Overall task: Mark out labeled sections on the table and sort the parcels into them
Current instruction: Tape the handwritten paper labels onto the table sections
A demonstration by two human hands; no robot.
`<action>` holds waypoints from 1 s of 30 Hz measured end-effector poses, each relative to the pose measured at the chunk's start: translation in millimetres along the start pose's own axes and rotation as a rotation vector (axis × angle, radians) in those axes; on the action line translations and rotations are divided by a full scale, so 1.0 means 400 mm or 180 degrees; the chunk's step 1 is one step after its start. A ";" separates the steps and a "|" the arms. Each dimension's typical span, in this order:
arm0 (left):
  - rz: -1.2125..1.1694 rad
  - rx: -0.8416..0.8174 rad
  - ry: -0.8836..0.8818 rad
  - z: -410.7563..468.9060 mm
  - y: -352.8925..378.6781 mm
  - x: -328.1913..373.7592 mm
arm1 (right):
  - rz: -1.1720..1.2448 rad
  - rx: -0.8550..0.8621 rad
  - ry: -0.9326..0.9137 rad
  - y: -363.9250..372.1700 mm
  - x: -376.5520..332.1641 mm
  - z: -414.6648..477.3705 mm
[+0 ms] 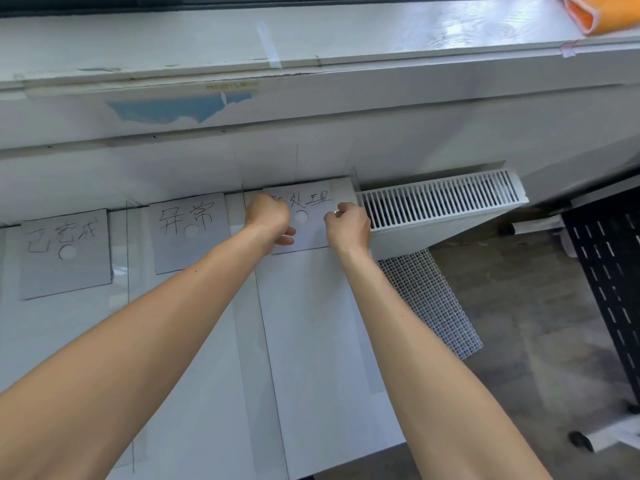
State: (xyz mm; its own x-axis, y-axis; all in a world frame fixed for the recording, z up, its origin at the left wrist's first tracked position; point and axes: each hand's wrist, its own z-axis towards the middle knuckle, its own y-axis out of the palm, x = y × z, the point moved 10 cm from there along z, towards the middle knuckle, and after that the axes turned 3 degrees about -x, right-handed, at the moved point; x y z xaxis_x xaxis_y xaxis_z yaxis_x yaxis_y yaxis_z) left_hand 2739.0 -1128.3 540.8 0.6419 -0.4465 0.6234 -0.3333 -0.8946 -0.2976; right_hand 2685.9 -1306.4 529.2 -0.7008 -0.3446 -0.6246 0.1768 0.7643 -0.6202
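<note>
Three grey label cards with handwritten characters lie along the far edge of the white table [311, 341]. The left card [65, 252] and the middle card [190, 232] lie flat, each with a round hole. My left hand [268, 218] pinches the left edge of the right card [306, 223]. My right hand [348, 225] grips its right edge. Thin dark lines [265, 341] drawn on the table separate the sections. No parcels are in view.
A white window sill [311, 46] runs behind the table, with an orange cloth [602, 12] at its right end. A white radiator [440, 206] and white mesh [429, 303] sit right of the table. A black perforated rack [609, 282] stands at far right.
</note>
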 end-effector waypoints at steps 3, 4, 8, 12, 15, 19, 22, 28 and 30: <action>-0.0051 0.0145 0.0162 0.004 -0.005 0.008 | 0.0026 -0.0038 -0.0025 0.001 0.007 -0.006; -0.0053 0.0204 0.0218 0.005 -0.011 0.009 | 0.0026 -0.0049 -0.0039 -0.001 0.008 -0.010; 0.0394 0.0465 0.0685 -0.016 -0.054 0.036 | -0.0018 -0.0073 -0.0145 -0.010 -0.002 -0.033; 0.1413 0.0876 0.1337 -0.064 -0.111 0.083 | -0.0531 0.0201 -0.0725 -0.023 -0.083 -0.077; 0.2195 0.1001 0.1537 -0.080 -0.146 0.092 | -0.0926 0.0414 -0.1235 -0.004 -0.157 -0.114; 0.3063 0.1281 0.1663 -0.104 -0.227 0.085 | -0.1316 0.0560 -0.1776 0.058 -0.239 -0.171; 0.3354 0.1429 0.1627 -0.121 -0.322 0.053 | -0.1555 0.0422 -0.2004 0.122 -0.292 -0.225; 0.3194 0.1687 0.1357 -0.167 -0.572 -0.068 | -0.1753 0.0129 -0.2427 0.281 -0.433 -0.385; 0.3105 0.1765 0.1231 -0.193 -0.663 -0.116 | -0.1742 0.0079 -0.2590 0.345 -0.478 -0.455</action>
State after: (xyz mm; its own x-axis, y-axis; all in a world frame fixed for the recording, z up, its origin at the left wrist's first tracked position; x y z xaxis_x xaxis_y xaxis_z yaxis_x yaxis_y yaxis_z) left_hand 2744.3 -868.9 646.6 -0.0005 -0.9941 0.1085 -0.1602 -0.1070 -0.9813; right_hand 2718.7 -1035.9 649.5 -0.0017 -0.9256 -0.3786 -0.0094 0.3786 -0.9255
